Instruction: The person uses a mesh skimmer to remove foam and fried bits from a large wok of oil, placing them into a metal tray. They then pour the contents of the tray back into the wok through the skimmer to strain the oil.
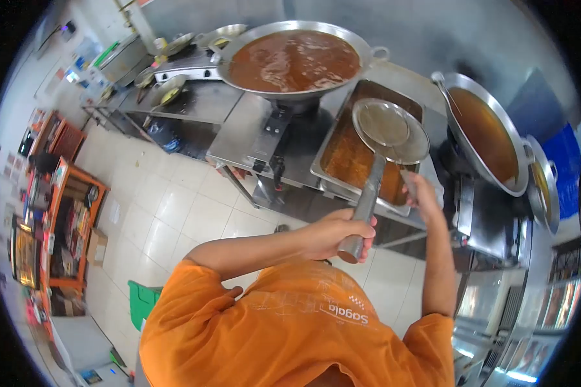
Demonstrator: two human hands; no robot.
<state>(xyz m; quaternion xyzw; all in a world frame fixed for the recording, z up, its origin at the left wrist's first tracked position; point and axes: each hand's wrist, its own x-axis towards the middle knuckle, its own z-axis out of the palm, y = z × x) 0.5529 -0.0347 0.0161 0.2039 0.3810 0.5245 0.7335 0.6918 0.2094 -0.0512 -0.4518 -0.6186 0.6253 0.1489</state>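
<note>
Your left hand (342,233) is wrapped tight around the butt of the skimmer (388,132), and your right hand (418,191) seems to pinch something thin at the tray's rim (the view is too warped to say what). You hold the skimmer over the steel tray (329,151) so drips fall into it. Its long axis runs from your chest outward, bowl pointing away toward the big wok (295,59).

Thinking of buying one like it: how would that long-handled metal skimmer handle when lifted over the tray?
Probably stiff: the skimmer looks all metal. Likely head-heavy, since the left hand takes the handle end while the right hand steadies nearer the wide bowl. Possibly slippery above the oily tray.
</note>
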